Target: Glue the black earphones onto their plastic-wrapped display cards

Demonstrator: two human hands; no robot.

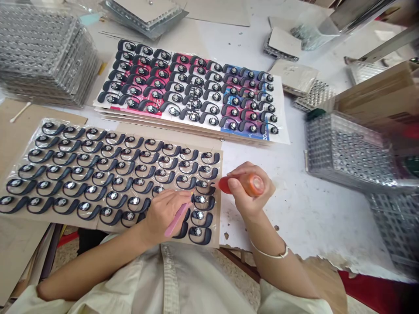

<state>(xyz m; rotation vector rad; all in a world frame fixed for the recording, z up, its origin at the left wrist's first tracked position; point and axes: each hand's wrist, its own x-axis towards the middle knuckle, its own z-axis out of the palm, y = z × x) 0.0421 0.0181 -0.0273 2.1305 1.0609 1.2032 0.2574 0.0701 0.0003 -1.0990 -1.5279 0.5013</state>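
Note:
My left hand (165, 211) is closed around a slim pink tool that looks like tweezers (176, 221), its tip near the right-hand columns of parts. In my right hand (250, 200) is an orange-red bottle-like tool (253, 185), its narrow end pointing left at a part by the board's right edge. Whether that end touches the part I cannot tell. Beneath my left hand lies a brown cardboard sheet (215, 226) under clear film, carrying rows of black hook-shaped earpieces (113, 196) with round silver centres and thin wires. My left hand hides several of them.
Behind lies a stack of boards (183, 120) with more black earpieces on printed sheets. Clear plastic trays (39, 48) are piled at the back left, others (353, 150) at the right near a cardboard box (379, 96). A cotton swab (20, 112) lies at the left.

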